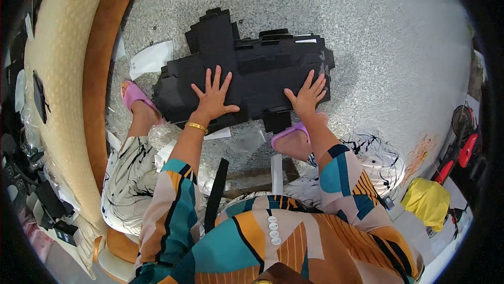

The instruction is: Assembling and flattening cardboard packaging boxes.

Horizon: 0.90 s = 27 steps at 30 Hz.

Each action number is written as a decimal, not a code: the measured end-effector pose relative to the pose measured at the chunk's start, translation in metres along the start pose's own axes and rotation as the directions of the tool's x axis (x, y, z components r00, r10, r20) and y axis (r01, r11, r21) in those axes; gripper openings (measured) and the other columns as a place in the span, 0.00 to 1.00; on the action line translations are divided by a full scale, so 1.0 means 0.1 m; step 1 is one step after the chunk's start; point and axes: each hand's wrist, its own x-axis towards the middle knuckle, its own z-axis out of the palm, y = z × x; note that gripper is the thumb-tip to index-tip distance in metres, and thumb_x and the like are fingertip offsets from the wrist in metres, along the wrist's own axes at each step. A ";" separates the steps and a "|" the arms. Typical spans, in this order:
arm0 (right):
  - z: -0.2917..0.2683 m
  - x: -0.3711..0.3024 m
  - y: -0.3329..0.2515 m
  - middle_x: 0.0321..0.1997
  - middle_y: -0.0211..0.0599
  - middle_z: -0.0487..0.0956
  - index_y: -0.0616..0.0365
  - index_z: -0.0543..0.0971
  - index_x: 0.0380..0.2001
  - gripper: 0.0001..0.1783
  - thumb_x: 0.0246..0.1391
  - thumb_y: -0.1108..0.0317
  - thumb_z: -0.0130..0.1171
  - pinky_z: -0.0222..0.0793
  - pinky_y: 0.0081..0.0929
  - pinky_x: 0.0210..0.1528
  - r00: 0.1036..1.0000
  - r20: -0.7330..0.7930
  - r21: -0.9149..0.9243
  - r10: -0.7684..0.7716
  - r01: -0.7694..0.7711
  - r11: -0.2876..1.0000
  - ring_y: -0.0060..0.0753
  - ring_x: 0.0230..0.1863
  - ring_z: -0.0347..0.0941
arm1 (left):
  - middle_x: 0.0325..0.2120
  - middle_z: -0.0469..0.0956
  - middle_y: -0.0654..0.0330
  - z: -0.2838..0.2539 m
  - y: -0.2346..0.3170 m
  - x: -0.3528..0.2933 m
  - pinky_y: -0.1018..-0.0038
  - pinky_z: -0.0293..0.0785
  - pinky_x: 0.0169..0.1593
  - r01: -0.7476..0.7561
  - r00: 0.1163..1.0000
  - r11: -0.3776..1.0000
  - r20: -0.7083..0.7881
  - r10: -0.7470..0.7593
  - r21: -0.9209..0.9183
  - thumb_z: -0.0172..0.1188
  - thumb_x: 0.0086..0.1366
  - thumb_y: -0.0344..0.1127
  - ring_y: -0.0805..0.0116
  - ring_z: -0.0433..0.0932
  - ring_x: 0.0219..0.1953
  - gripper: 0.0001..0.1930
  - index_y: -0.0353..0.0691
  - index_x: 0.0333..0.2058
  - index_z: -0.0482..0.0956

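Note:
Flattened black cardboard boxes [257, 76] lie stacked on the speckled grey floor in front of me, with notched flaps jutting out on several sides. My left hand [212, 97] rests palm down on the left half of the stack, its fingers spread. Near the right end, my right hand [307, 95] also lies flat on the black cardboard, fingers apart. Neither hand grips anything. A gold bracelet [196, 127] circles my left wrist. White paper [306, 40] peeks out at the stack's far right edge.
A cream padded seat [63, 84] with a brown wooden edge runs along the left. White paper [152, 59] lies left of the stack, clear plastic [249, 141] nearer me. My pink-slippered feet flank the near side. Yellow cloth [426, 203] and a red object [467, 150] sit at right.

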 end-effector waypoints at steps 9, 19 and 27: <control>-0.17 -0.01 -0.09 0.65 0.64 0.31 0.59 0.39 0.64 0.58 0.42 0.34 0.53 0.28 0.67 0.59 0.998 0.051 -0.040 0.037 -0.035 0.999 0.65 0.66 0.25 | 0.65 0.27 0.53 0.03 0.00 -0.02 0.27 0.27 0.51 0.015 1.000 1.000 0.021 -0.015 0.027 0.62 0.37 0.67 0.46 0.24 0.65 0.58 0.53 0.64 0.43; -0.39 0.40 -0.56 0.64 0.72 0.33 0.65 0.38 0.63 0.55 0.48 0.35 0.46 0.29 0.64 0.61 0.883 0.310 -0.256 0.352 -0.279 0.925 0.68 0.66 0.25 | 0.65 0.29 0.57 0.01 0.00 -0.03 0.27 0.27 0.52 0.020 0.999 1.000 -0.036 -0.021 -0.014 0.64 0.37 0.64 0.49 0.27 0.66 0.55 0.58 0.63 0.45; 0.06 0.61 -0.99 0.64 0.72 0.34 0.66 0.41 0.62 0.50 0.52 0.39 0.44 0.27 0.63 0.61 0.920 0.007 -0.013 0.392 -0.391 0.920 0.68 0.66 0.27 | 0.65 0.29 0.57 0.00 0.03 -0.04 0.28 0.27 0.53 0.018 1.000 1.000 -0.024 -0.019 -0.023 0.64 0.37 0.64 0.50 0.26 0.66 0.55 0.58 0.63 0.46</control>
